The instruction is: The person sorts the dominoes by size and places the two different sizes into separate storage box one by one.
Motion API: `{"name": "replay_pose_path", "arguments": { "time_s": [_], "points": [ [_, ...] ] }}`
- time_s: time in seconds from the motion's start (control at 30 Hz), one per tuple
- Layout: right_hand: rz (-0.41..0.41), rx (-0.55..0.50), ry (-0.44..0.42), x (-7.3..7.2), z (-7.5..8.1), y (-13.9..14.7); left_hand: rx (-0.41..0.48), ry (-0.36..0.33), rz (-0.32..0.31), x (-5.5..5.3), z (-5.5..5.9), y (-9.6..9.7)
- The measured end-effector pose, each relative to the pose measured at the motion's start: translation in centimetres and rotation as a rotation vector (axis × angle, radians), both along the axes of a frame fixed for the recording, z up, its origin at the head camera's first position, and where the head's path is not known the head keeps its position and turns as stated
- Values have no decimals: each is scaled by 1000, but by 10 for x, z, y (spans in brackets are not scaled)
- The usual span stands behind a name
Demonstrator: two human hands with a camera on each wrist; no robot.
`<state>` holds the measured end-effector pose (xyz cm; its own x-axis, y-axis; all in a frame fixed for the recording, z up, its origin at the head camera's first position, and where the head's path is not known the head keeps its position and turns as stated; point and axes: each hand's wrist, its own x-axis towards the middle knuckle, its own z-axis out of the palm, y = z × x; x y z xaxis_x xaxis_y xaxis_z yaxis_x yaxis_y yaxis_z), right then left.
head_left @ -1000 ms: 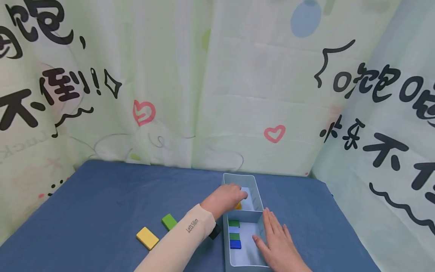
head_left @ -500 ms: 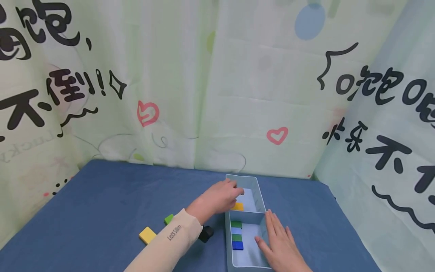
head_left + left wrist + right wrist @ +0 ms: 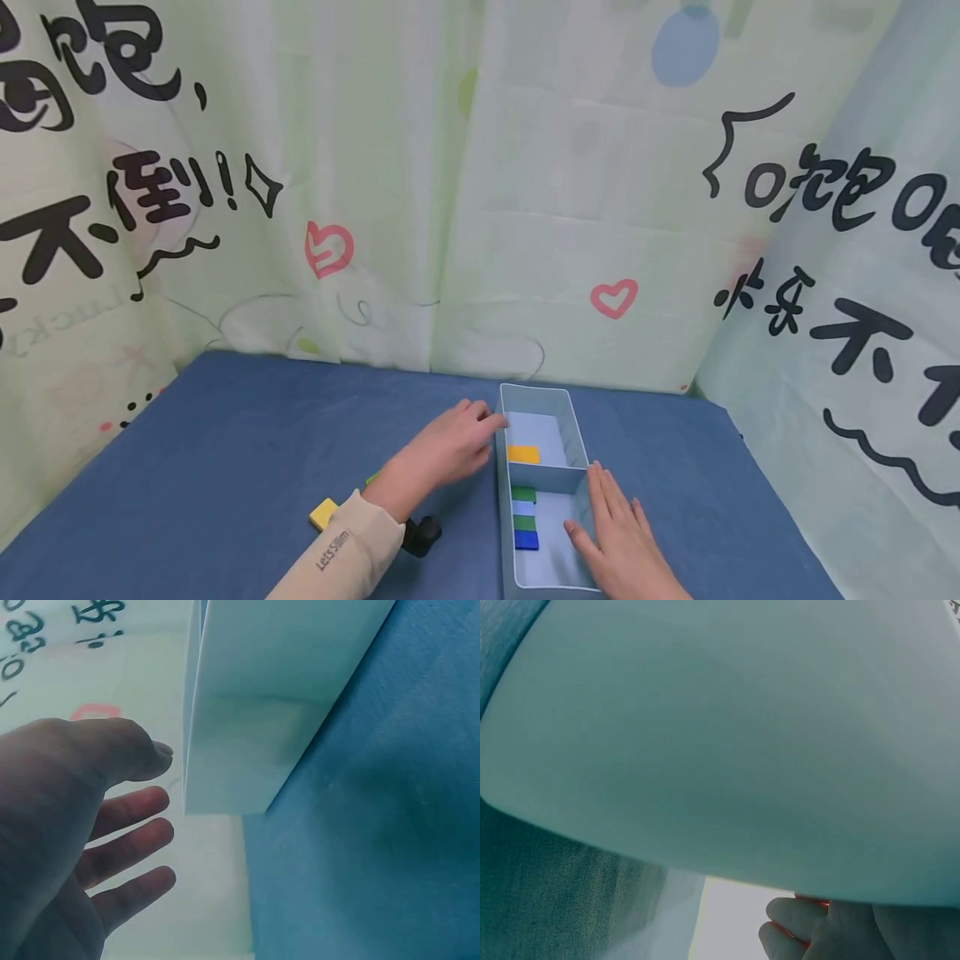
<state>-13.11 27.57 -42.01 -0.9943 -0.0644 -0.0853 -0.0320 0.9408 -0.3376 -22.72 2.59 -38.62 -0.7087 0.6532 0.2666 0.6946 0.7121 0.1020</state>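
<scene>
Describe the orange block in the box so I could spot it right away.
On the blue table sits a long pale-blue box split by a divider. Look in its far compartment, at the near left corner beside the divider. The orange block is the only one there, unlike the row of green and blue blocks in the near compartment.

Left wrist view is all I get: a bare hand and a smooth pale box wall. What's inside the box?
Observer: The head view shows a flat orange-yellow block in the far part of the pale blue, two-compartment box.
Child: And the near part?
Observer: Flat green blocks and a flat dark blue block lie along its left wall.
Child: Where's the other hand?
Observer: The right hand is at the near part's right wall.
</scene>
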Motion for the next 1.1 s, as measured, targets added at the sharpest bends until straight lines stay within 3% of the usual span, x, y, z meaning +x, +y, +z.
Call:
{"name": "replay_pose_path", "arguments": {
  "time_s": [0.27,0.6,0.87,1.1],
  "points": [
    [4,-11,-15,2,1,1,70,-38,15,16,-14,-24],
    [13,-4,-21,2,0,2,167,-167,97,37,-31,-52],
    [16,-22,-24,3,-1,1,229,-215,120,47,-38,-68],
    [22,-13,-18,3,3,1,268,-204,149,48,-34,-82]
  ]
}}
